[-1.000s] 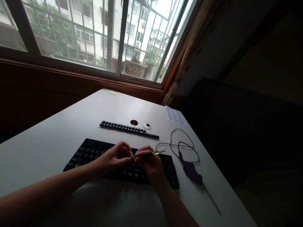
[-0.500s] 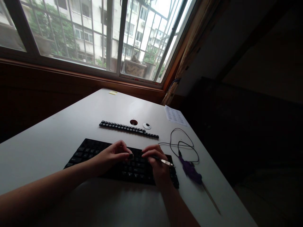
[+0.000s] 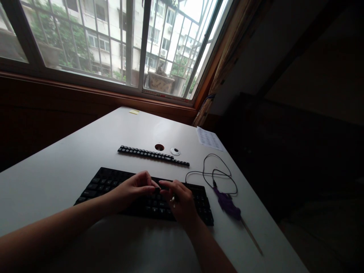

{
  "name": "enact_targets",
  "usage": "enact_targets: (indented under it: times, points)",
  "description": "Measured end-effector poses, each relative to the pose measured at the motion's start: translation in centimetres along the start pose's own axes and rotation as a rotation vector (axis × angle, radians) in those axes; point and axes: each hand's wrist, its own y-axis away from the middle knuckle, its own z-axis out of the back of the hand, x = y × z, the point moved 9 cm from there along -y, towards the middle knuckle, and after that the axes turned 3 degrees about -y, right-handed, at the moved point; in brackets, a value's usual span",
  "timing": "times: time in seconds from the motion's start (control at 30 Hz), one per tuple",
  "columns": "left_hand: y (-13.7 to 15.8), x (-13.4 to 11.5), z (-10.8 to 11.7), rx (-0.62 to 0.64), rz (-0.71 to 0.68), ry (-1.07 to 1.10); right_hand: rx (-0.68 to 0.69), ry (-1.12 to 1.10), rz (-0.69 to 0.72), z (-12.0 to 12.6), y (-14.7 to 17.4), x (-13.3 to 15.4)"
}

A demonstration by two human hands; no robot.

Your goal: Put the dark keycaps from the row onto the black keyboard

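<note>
My left hand (image 3: 136,189) is closed in a pinch on a small black keycap (image 3: 157,190), held above the black keyboard (image 3: 95,186). Close beside it, my right hand (image 3: 180,197) reaches its fingertips to the keycap; I cannot tell whether they touch it. The right fingers are curled around a slim tool (image 3: 173,202) with a pale metallic end, mostly hidden by the hand, so its kind does not show. Both hands cover the middle of the keyboard. Behind it, black keycaps (image 3: 150,154) lie lined up in long rows on the white desk (image 3: 71,159).
On the right lies a purple-handled tool (image 3: 227,204) with a long thin metal rod and a looped black cable (image 3: 204,171). Printed paper (image 3: 209,138), a yellow sticky note (image 3: 134,112), a round desk hole (image 3: 159,147) and a white ring-shaped cover (image 3: 175,151) are farther back.
My right hand has moved left, its fingertips coming up to the keycap, and the slim tool has turned inward within it. My left hand keeps its pinch almost in place.
</note>
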Motion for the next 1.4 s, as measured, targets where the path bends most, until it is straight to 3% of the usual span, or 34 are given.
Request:
enact_targets:
  times: [0.37,0.5,0.6,0.73,0.9,1.07,1.4]
  points:
    - [0.0,0.2,0.2,0.001,-0.002,-0.02,0.048,0.106,0.06,-0.5,-0.2,0.8]
    - [0.1,-0.4,0.2,-0.016,-0.004,-0.123,0.05,0.1,0.021,0.5,-0.5,0.3]
    - [0.3,-0.9,-0.1,-0.004,-0.002,-0.181,0.0,0.135,-0.107,3.4,-1.0,-2.1]
    - [0.3,-0.9,-0.4,0.017,0.022,-0.189,-0.127,0.24,-0.315,9.2,-1.5,-7.8]
    - [0.3,-0.6,-0.4,0.035,0.021,-0.196,-0.085,0.406,-0.463,13.0,-1.8,-15.6]
    - [0.4,-0.8,-0.6,0.037,0.032,-0.179,-0.019,0.468,-0.546,13.4,-2.1,-20.3]
    - [0.4,-0.7,-0.9,0.07,0.039,-0.157,0.071,0.467,-0.552,11.8,-2.9,-22.5]
